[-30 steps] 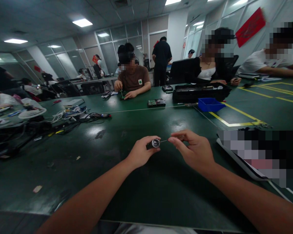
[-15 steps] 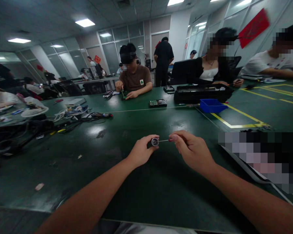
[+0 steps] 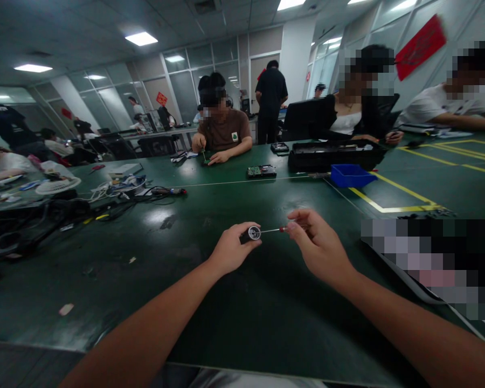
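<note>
My left hand (image 3: 235, 249) is closed around a small dark cylinder with a pale ring-shaped end (image 3: 254, 233), held above the green tabletop. What kind of part it is I cannot make out. In my right hand (image 3: 321, 245) is a screwdriver (image 3: 282, 229) with a thin metal shaft and a reddish handle, most of which the fingers hide. The shaft points left, and its tip meets the open round end of the cylinder. Thumb and index finger pinch the handle, while the other fingers are curled loosely.
Across the green table (image 3: 210, 215) lie a circuit-board drive (image 3: 261, 171), a blue bin (image 3: 352, 175) and a long black casing (image 3: 335, 156). Cables and tools (image 3: 121, 188) crowd the left side. A person in a brown shirt (image 3: 226, 132) works opposite. A blurred-out object (image 3: 436, 269) lies at right.
The cylinder has tilted and shifted slightly left, showing more of its dark side. My right hand has opened a little around the handle, its fingers lifted, with the screwdriver still at the cylinder.
</note>
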Motion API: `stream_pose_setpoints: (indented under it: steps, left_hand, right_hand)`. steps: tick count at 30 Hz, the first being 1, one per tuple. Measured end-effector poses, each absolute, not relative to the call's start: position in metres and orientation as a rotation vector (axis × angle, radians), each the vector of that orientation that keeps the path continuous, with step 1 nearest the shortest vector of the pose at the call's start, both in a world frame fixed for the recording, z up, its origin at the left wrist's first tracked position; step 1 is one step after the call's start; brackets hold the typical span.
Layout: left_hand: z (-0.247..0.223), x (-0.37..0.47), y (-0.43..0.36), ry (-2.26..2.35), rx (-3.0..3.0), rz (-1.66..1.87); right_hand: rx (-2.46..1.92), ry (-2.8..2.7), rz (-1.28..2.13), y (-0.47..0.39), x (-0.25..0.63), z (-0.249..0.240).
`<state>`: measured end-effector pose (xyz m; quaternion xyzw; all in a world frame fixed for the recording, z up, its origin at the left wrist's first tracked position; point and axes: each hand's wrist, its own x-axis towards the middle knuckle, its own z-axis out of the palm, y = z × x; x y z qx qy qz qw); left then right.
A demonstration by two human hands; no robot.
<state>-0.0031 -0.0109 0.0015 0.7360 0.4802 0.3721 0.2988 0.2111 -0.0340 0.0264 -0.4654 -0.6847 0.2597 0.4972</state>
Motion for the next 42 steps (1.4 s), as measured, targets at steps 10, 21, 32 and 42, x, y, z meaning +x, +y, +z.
stream_pose_setpoints:
  steps: [10, 21, 32, 42]
  left_hand:
    - [0.005, -0.002, -0.014, 1.207, 2.058, 1.021]
    - [0.003, -0.003, -0.013, 1.230, 2.085, 1.018]
    - [0.002, -0.003, -0.014, 1.243, 2.185, 0.969]
    - [0.001, -0.006, -0.010, 1.305, 2.191, 0.884]
  right_hand:
    - [-0.976, -1.158, 1.071, -0.018, 0.210, 0.018]
    - [-1.051, -1.405, 0.752, -0.026, 0.211, 0.021]
    - [-1.103, -1.851, 0.262, -0.042, 0.213, 0.035]
    - [-1.127, -1.965, 0.172, -0.040, 0.213, 0.042]
